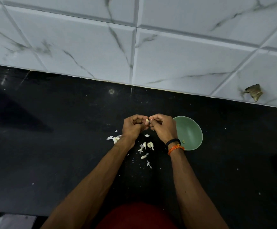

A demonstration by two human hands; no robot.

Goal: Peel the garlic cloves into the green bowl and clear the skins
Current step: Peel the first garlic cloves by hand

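I see one clove [147, 120], small and pale, pinched between both hands above the counter [68, 146], just left of the bowl [191, 131]. Left hand [132, 126] has fingers curled round it from the left; right hand [163, 126] pinches at its right end with curled fingertips, seems to hold a thin bit of skin there, too small to tell for sure. Hands touch each other at the clove. Right hand and wrist cover the bowl's left edge. Bowl is round, smooth, matte green, with one peeled clove [183, 141] inside near the bottom. Below the hands, between the forearms, lies a loose scatter of cloves and skins [146, 147], white, papery, curved slivers. Another clump [115, 138] sits beside the left wrist, partly hidden by it. Tiny white flecks dot the counter, which is black, glossy, faintly speckled. Right wrist wears a black band [172, 141] and an orange thread [175, 148]. Behind is a wall [85, 38] of white marbled tiles with grey veins and bevelled edges.
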